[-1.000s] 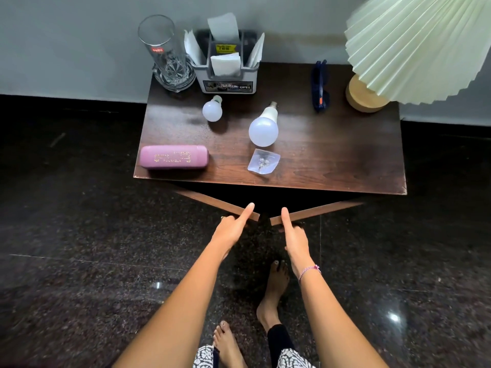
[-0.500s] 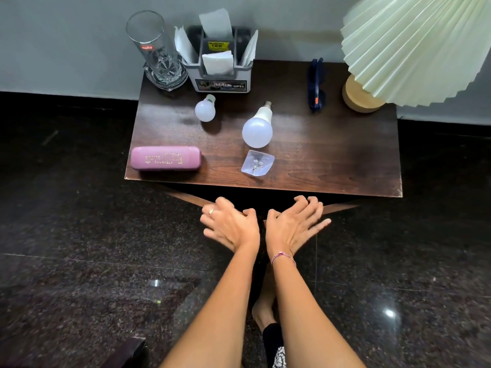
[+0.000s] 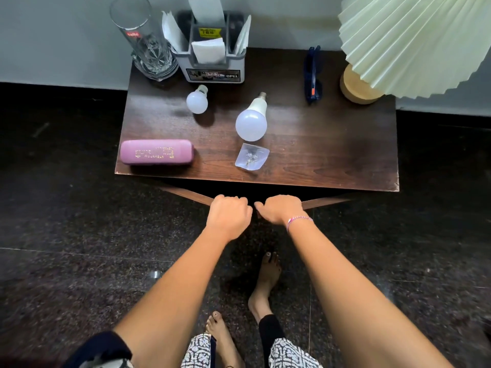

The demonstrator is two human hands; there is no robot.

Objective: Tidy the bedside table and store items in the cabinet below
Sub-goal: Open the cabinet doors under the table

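Observation:
On the dark wooden bedside table (image 3: 332, 155) lie a pink glasses case (image 3: 156, 152), a small white bulb (image 3: 197, 100), a larger white bulb (image 3: 252, 121), a clear packet (image 3: 251, 156) with small metal pieces, and blue sunglasses (image 3: 313, 75). Below the table's front edge two cabinet doors stand ajar in a V. My left hand (image 3: 229, 214) curls over the top edge of the left cabinet door (image 3: 186, 193). My right hand (image 3: 282, 210) curls over the right cabinet door (image 3: 329, 201). The cabinet's inside is hidden under the tabletop.
At the back stand a tall clear glass (image 3: 144, 41), a grey organiser (image 3: 212, 62) with paper napkins, and a lamp with a wooden base (image 3: 356, 88) and a pleated shade (image 3: 417, 41). Dark polished floor surrounds the table. My bare feet (image 3: 265, 282) are below my arms.
Half a second ago both hands lay spread with fingers fanned over the door tops; now the fingers are curled over the edges, and my arms have spread apart.

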